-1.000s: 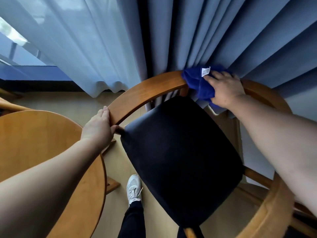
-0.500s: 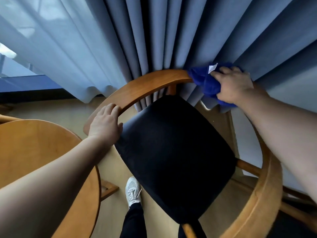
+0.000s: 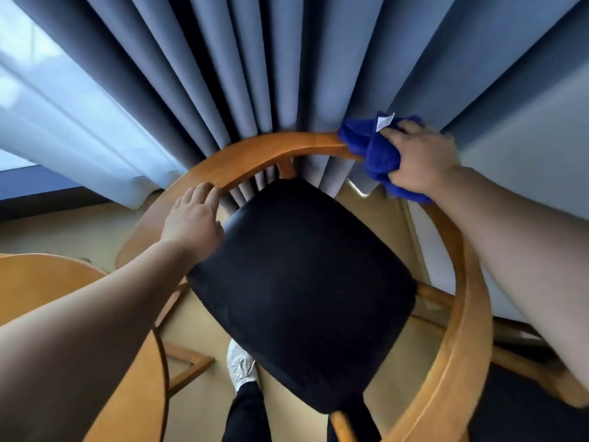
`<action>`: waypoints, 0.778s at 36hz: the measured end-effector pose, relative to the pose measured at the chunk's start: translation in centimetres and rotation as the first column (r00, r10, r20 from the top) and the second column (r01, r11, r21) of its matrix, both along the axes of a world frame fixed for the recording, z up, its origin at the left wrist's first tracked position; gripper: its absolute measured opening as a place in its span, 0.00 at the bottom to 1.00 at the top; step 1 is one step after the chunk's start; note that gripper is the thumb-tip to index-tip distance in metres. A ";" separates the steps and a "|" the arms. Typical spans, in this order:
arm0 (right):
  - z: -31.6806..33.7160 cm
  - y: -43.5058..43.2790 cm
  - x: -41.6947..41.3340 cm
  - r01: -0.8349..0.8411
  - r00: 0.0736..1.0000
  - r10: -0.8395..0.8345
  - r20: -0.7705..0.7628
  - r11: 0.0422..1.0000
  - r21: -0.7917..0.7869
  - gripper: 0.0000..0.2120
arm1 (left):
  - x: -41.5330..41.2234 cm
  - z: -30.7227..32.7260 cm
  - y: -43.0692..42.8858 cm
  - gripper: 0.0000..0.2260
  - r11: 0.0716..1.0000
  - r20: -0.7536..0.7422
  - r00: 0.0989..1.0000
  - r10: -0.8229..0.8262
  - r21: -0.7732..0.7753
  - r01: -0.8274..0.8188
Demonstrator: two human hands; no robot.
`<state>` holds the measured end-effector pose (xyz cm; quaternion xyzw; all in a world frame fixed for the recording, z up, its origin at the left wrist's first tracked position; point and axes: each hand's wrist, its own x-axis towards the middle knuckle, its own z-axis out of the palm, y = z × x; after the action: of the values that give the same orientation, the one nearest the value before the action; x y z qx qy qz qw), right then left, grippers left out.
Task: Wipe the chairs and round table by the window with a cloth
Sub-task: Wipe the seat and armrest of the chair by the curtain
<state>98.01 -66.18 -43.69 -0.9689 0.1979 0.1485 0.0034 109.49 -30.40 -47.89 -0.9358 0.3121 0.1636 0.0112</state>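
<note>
A wooden chair with a curved backrest rail (image 3: 280, 149) and a black seat (image 3: 302, 288) stands below me against the curtains. My right hand (image 3: 420, 161) grips a bunched blue cloth (image 3: 379, 151) with a white tag and presses it on the rail's far right part. My left hand (image 3: 194, 218) rests on the rail's left part, fingers laid over the wood. The round wooden table (image 3: 47, 282) shows at the lower left, partly hidden by my left forearm.
Grey-blue curtains (image 3: 287, 65) and a sheer white curtain (image 3: 63, 116) hang right behind the chair. My foot in a white shoe (image 3: 240, 366) stands on the floor by the seat. A second dark seat (image 3: 529, 406) shows at the bottom right.
My right hand slid the cloth rightward along the backrest rail. My left hand moved up the rail's left part toward the back. The view has tilted up toward the curtains.
</note>
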 end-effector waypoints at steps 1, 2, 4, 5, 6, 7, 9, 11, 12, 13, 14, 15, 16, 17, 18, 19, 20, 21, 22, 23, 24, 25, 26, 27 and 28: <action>0.2 -0.1 -0.3 0.014 1.000 -0.014 0.008 1.000 0.015 0.37 | 0.1 -0.1 -0.2 0.30 1.000 0.008 1.000 -0.012 0.007 0.012; 0.3 -0.2 -0.8 0.022 1.000 -0.022 0.014 0.999 0.027 0.37 | 0.2 -0.1 -0.5 0.31 0.999 0.018 0.999 -0.027 0.018 0.027; 0.3 -0.5 -1.7 0.032 0.999 -0.034 0.030 0.998 0.047 0.36 | 0.6 -0.3 -1.4 0.32 0.998 0.036 0.997 -0.063 0.027 0.062; 0.3 -0.6 -2.2 0.044 0.998 -0.046 0.044 0.997 0.056 0.36 | 0.9 -0.5 -2.0 0.32 0.996 0.038 0.996 -0.083 0.021 0.082; 0.3 -0.9 -2.8 0.055 0.996 -0.059 0.061 0.997 0.061 0.36 | 1.2 -0.7 -2.8 0.32 0.995 0.033 0.994 -0.105 0.007 0.104; 0.2 -1.1 -3.4 0.068 0.994 -0.073 0.077 0.996 0.065 0.36 | 1.5 -0.9 -3.7 0.31 0.992 0.027 0.992 -0.125 -0.015 0.126; 0.2 -1.5 -4.3 0.097 0.990 -0.104 0.099 0.993 0.068 0.35 | 2.2 -1.3 -5.7 0.31 0.986 0.008 0.988 -0.157 -0.057 0.157; 0.0 -1.8 -4.8 0.126 0.986 -0.133 0.099 0.989 0.072 0.35 | 2.9 -1.9 -7.6 0.30 0.980 -0.002 0.983 -0.184 -0.072 0.184; -0.1 -1.9 -4.9 0.134 0.985 -0.141 0.097 0.988 0.078 0.36 | 3.2 -2.2 -8.6 0.31 0.978 -0.002 0.981 -0.196 -0.071 0.196; -0.2 -1.9 -5.0 0.136 0.985 -0.144 0.096 0.987 0.082 0.36 | 3.5 -2.5 -9.4 0.31 0.976 0.001 0.978 -0.210 -0.066 0.209; -0.3 -2.0 -5.1 0.135 0.985 -0.143 0.099 0.987 0.086 0.36 | 3.7 -2.7 -10.2 0.31 0.972 0.005 0.974 -0.227 -0.058 0.227; -0.4 -2.0 -5.2 0.132 0.984 -0.142 0.110 0.987 0.088 0.36 | 3.9 -2.9 -11.0 0.31 0.969 0.009 0.970 -0.244 -0.046 0.244; -0.5 -2.0 -5.3 0.130 0.982 -0.140 0.126 0.988 0.088 0.36 | 4.0 -3.0 -11.6 0.30 0.966 0.011 0.967 -0.256 -0.035 0.257; -0.6 -2.0 -5.4 0.128 0.980 -0.140 0.139 0.988 0.088 0.35 | 4.1 -3.1 -12.3 0.30 0.963 0.019 0.964 -0.267 -0.033 0.267; -0.6 -2.0 -5.4 0.127 0.979 -0.139 0.147 0.988 0.087 0.35 | 4.1 -3.1 -13.0 0.30 0.959 0.032 0.959 -0.281 -0.041 0.282; -0.7 -1.9 -5.4 0.129 0.979 -0.141 0.150 0.988 0.089 0.35 | 4.1 -3.1 -13.9 0.30 0.951 0.050 0.952 -0.302 -0.057 0.305; -0.7 -1.9 -5.3 0.131 0.978 -0.144 0.153 0.987 0.089 0.35 | 4.1 -3.0 -14.8 0.30 0.940 0.067 0.943 -0.327 -0.075 0.332; -0.8 -2.0 -5.3 0.132 0.977 -0.145 0.158 0.987 0.090 0.35 | 4.0 -2.9 -15.9 0.30 0.930 0.070 0.934 -0.351 -0.088 0.356; -0.8 -2.0 -5.3 0.130 0.976 -0.144 0.164 0.987 0.090 0.35 | 3.9 -2.8 -17.0 0.30 0.923 0.055 0.928 -0.369 -0.097 0.373; -0.9 -2.1 -5.2 0.128 0.975 -0.142 0.170 0.988 0.090 0.36 | 3.7 -2.8 -18.0 0.30 0.917 0.031 0.922 -0.385 -0.099 0.386; -0.9 -2.2 -5.2 0.126 0.975 -0.140 0.172 0.988 0.088 0.36 | 3.5 -2.9 -19.0 0.29 0.913 0.014 0.917 -0.398 -0.089 0.398; -1.0 -2.3 -5.2 0.123 0.975 -0.137 0.173 0.989 0.084 0.36 | 3.1 -3.1 -19.8 0.29 0.912 0.011 0.914 -0.405 -0.068 0.405; -1.1 -2.3 -5.2 0.121 0.975 -0.133 0.176 0.990 0.079 0.37 | 2.8 -3.3 -20.4 0.29 0.916 0.018 0.917 -0.399 -0.043 0.399; -1.2 -2.4 -5.2 0.122 0.974 -0.135 0.180 0.990 0.076 0.37 | 2.5 -3.5 -20.8 0.29 0.923 0.025 0.923 -0.383 -0.022 0.383; -1.2 -2.4 -5.2 0.127 0.973 -0.140 0.185 0.989 0.080 0.36 | 2.1 -3.5 -20.9 0.30 0.932 0.026 0.931 -0.363 -0.001 0.363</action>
<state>92.84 -68.57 -44.93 -0.9624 0.2564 0.0614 0.0652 111.60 -51.34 -51.44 -0.8640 0.4800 0.1461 0.0426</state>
